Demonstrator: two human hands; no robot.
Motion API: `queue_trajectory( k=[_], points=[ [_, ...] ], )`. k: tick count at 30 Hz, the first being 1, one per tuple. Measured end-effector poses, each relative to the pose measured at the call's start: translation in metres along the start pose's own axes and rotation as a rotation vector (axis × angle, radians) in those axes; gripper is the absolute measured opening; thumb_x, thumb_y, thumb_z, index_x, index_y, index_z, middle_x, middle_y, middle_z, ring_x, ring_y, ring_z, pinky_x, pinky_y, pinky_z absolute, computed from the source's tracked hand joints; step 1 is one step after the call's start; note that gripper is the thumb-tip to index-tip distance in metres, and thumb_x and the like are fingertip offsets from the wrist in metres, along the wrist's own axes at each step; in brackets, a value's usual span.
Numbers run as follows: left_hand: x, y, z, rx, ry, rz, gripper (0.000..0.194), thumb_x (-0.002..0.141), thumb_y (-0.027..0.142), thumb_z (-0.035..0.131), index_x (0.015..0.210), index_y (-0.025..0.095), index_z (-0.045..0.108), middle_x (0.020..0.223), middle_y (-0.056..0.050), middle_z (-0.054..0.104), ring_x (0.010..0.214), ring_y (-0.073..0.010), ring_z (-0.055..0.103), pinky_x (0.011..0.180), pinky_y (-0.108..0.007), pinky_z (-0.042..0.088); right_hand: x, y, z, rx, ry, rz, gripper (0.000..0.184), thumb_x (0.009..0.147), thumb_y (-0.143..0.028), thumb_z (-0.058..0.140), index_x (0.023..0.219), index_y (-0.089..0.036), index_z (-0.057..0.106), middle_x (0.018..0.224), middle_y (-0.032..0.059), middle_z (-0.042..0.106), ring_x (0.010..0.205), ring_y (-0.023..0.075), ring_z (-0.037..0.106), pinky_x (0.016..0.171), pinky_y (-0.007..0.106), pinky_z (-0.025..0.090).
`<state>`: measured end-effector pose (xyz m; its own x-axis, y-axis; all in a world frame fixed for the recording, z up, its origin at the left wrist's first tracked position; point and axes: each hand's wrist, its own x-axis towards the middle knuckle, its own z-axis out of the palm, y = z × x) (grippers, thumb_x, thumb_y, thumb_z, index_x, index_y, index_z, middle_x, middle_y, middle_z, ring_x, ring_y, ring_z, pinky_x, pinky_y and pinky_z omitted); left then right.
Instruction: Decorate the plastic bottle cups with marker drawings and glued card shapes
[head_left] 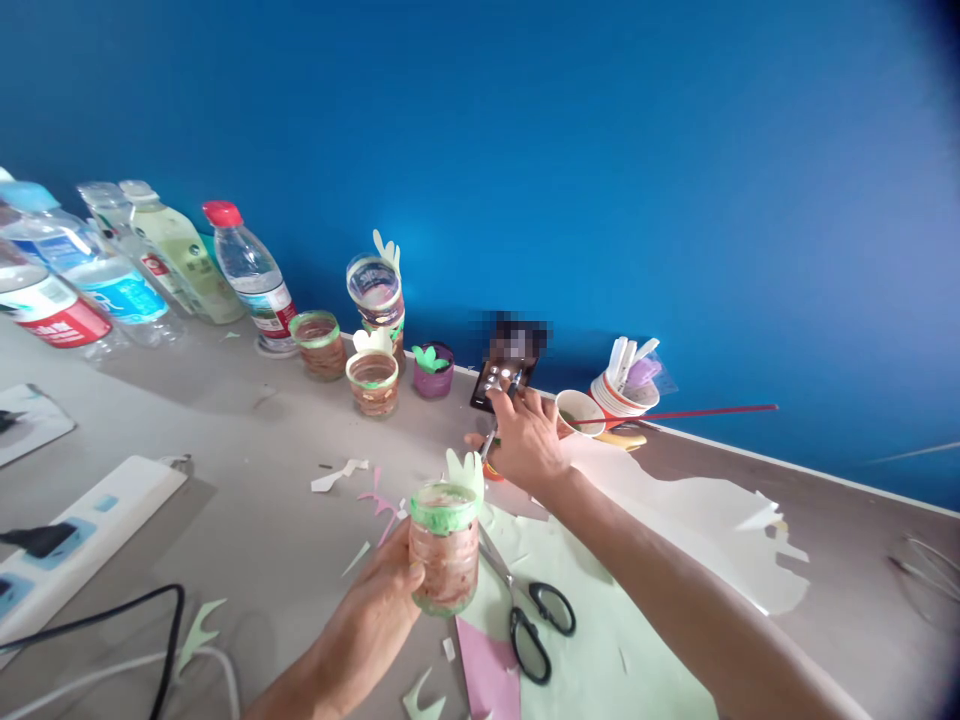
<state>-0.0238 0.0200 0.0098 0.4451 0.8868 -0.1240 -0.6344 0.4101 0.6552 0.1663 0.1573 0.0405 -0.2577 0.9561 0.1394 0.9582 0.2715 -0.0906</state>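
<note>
My left hand [379,590] is wrapped round a clear cup [444,560] with a brown-painted body and a green rim. A pale green paper cutout [466,472] with rounded lobes stands up at the cup's back edge. Farther off, my right hand [529,435] reaches over the phone [491,388] propped against the wall, a fingertip at its screen. A slim pen-like tool [489,440] shows between the fingers of that hand; its exact kind is unclear. Black-handled scissors [531,645] lie on pale green paper [600,625], just right of the held cup.
Brown cups [373,388] and a purple pot [433,372] stand along the wall. Several bottles [259,285] are at the left, above a power strip [97,545] with cables. A paper cup [581,410] holds a red stick [690,411]. Paper scraps [339,475] litter the table.
</note>
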Motion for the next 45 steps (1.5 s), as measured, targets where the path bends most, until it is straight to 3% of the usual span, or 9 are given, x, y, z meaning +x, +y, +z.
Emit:
queue_trajectory(
  k=[6, 20, 29, 34, 39, 45],
  points=[
    [-0.002, 0.001, 0.001, 0.004, 0.005, -0.008, 0.041, 0.088, 0.035, 0.062, 0.126, 0.022, 0.066, 0.122, -0.011, 0.067, 0.113, -0.0291, 0.056, 0.096, -0.039, 0.04, -0.012, -0.002, 0.0, 0.001, -0.09, -0.031, 0.05, 0.088, -0.05, 0.052, 0.124, -0.015, 0.057, 0.111, 0.0175, 0.066, 0.114, 0.036, 0.045, 0.092, 0.046, 0.03],
    [-0.001, 0.002, 0.001, -0.018, 0.001, -0.01, 0.042, 0.087, 0.035, 0.061, 0.128, 0.024, 0.065, 0.125, -0.009, 0.067, 0.118, -0.0288, 0.055, 0.1, -0.038, 0.04, 0.002, -0.008, 0.006, -0.054, -0.145, 0.009, 0.048, 0.085, -0.05, 0.057, 0.119, -0.015, 0.06, 0.105, 0.0193, 0.067, 0.11, 0.0365, 0.05, 0.09, 0.044, 0.033],
    [0.0, 0.0, -0.001, -0.008, -0.001, -0.024, 0.044, 0.087, 0.036, 0.062, 0.13, 0.026, 0.063, 0.128, -0.009, 0.066, 0.119, -0.0284, 0.054, 0.101, -0.04, 0.039, 0.005, -0.01, -0.002, -0.006, 0.022, -0.047, 0.053, 0.089, -0.049, 0.053, 0.131, -0.016, 0.051, 0.126, 0.0171, 0.064, 0.118, 0.0369, 0.044, 0.092, 0.045, 0.031],
    [0.001, 0.001, -0.003, -0.007, 0.02, -0.018, 0.046, 0.085, 0.036, 0.064, 0.13, 0.024, 0.063, 0.125, -0.009, 0.067, 0.117, -0.0282, 0.055, 0.099, -0.039, 0.04, 0.019, -0.007, 0.002, -0.023, 0.034, -0.025, 0.051, 0.089, -0.052, 0.054, 0.125, -0.016, 0.055, 0.12, 0.0176, 0.067, 0.116, 0.0375, 0.046, 0.091, 0.046, 0.03],
    [0.0, 0.003, 0.002, 0.006, 0.02, -0.015, 0.045, 0.085, 0.038, 0.065, 0.128, 0.024, 0.064, 0.124, -0.009, 0.067, 0.116, -0.0282, 0.055, 0.098, -0.038, 0.04, 0.003, -0.002, 0.004, 0.006, 0.045, -0.063, 0.05, 0.087, -0.049, 0.055, 0.125, -0.016, 0.056, 0.116, 0.0164, 0.068, 0.117, 0.0363, 0.045, 0.091, 0.045, 0.029],
    [-0.001, 0.002, 0.003, 0.013, 0.008, -0.012, 0.042, 0.085, 0.038, 0.065, 0.124, 0.024, 0.067, 0.121, -0.01, 0.068, 0.113, -0.0287, 0.056, 0.096, -0.039, 0.041, -0.015, 0.007, 0.007, -0.038, -0.039, -0.067, 0.042, 0.083, -0.037, 0.056, 0.12, -0.015, 0.058, 0.103, 0.0163, 0.067, 0.109, 0.0344, 0.048, 0.09, 0.044, 0.028]
  ],
)
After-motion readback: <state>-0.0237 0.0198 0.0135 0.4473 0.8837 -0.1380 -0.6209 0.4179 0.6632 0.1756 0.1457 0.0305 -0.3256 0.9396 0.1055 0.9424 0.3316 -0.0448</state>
